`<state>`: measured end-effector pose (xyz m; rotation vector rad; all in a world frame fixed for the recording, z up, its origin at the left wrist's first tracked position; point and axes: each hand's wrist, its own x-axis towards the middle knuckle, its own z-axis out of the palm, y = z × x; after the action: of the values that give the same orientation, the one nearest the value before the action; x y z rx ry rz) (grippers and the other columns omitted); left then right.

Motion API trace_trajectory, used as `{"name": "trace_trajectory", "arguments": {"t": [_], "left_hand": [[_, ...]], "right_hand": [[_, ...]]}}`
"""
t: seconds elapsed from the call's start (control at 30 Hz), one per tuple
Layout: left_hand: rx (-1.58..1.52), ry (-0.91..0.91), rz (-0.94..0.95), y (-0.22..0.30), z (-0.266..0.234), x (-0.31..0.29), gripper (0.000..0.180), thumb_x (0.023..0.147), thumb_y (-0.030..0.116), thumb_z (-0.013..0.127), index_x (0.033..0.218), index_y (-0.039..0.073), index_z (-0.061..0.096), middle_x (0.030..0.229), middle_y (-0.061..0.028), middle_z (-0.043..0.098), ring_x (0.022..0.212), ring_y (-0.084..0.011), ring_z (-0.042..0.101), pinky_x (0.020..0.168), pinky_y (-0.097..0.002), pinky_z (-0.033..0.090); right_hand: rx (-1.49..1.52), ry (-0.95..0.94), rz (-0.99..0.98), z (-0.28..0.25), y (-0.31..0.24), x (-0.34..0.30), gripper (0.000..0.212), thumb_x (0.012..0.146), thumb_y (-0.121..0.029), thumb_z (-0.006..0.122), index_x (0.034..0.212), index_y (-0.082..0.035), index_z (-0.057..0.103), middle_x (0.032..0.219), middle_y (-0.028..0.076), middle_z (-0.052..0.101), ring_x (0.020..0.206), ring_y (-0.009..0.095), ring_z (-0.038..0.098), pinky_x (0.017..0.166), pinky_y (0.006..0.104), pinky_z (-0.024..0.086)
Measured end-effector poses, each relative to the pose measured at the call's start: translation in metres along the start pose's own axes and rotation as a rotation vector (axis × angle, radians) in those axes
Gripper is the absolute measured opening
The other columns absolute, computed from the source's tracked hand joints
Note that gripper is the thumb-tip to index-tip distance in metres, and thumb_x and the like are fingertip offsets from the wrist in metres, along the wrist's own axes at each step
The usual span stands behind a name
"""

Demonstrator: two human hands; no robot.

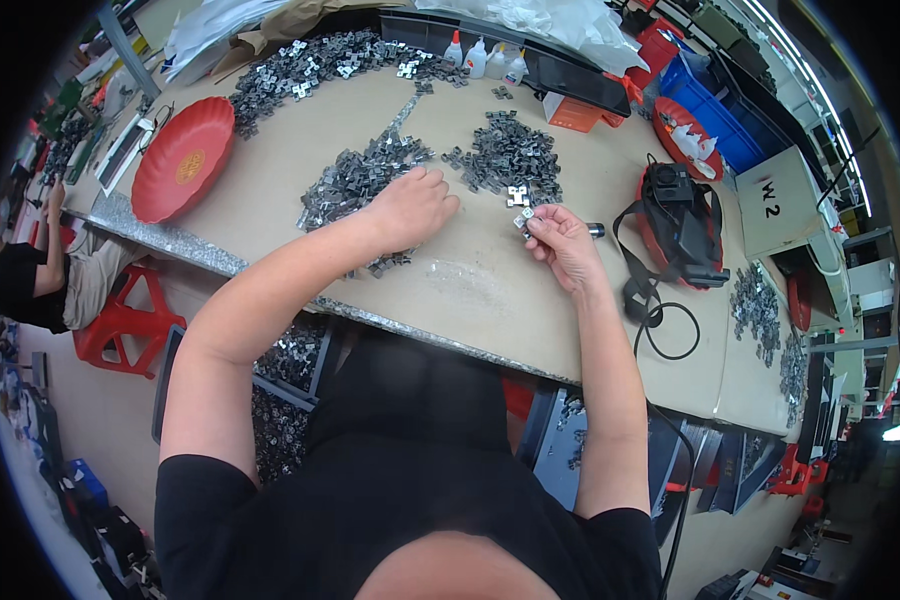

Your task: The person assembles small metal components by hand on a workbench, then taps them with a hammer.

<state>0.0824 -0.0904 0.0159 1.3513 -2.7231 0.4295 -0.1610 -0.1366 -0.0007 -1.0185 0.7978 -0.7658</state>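
Metal piece [524,216] in a Pinch

Fingers of the right hand [567,243] grasp it above the desk [500,310]; a light edge grip should show its face. The left hand [412,210], contents unclear, curls near a parts pile [355,178].

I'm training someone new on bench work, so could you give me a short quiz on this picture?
1. Which hand pinches a small metal part?
2. True or false: the red tray with a gold emblem is left of the left hand.
3. Where does the black strapped device lie? (a) between the hands (b) to the right of the right hand (c) left of the red tray

Key: 1. The right hand. 2. True. 3. b.
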Motion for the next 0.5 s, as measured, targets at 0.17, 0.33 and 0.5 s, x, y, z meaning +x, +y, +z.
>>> {"name": "trace_trajectory", "arguments": {"t": [0.17, 0.33, 0.5], "left_hand": [[-0.45, 0.218, -0.224, 0.007, 0.0, 0.012, 0.005, 0.072, 0.006, 0.051, 0.078, 0.004, 0.052, 0.075, -0.0066, 0.055, 0.074, -0.0199, 0.052, 0.064, -0.0282, 0.039], [-1.842, 0.319, -0.811, 0.024, 0.005, 0.018, 0.01, 0.076, 0.008, 0.061, 0.08, 0.002, 0.053, 0.068, -0.0018, 0.056, 0.053, -0.0054, 0.052, 0.045, -0.0166, 0.039], [-1.947, 0.333, -0.83, 0.044, 0.009, 0.022, 0.009, 0.076, 0.006, 0.06, 0.08, 0.002, 0.054, 0.067, -0.0014, 0.056, 0.053, -0.0057, 0.051, 0.043, -0.0158, 0.038]], "right_hand": [[0.097, 0.039, -0.04, 0.023, 0.005, -0.002, 0.018, 0.078, -0.004, 0.059, 0.093, -0.004, 0.05, 0.076, 0.006, 0.06, 0.06, 0.01, 0.058, 0.05, 0.0189, 0.048], [0.195, -0.023, -0.087, 0.034, 0.012, -0.012, 0.015, 0.079, -0.003, 0.057, 0.091, -0.004, 0.049, 0.073, 0.005, 0.058, 0.062, 0.011, 0.059, 0.054, 0.0207, 0.05], [0.093, -0.028, -0.144, 0.04, 0.019, -0.017, 0.014, 0.079, -0.003, 0.057, 0.091, -0.002, 0.048, 0.073, 0.006, 0.057, 0.063, 0.012, 0.059, 0.055, 0.0214, 0.05]]}}
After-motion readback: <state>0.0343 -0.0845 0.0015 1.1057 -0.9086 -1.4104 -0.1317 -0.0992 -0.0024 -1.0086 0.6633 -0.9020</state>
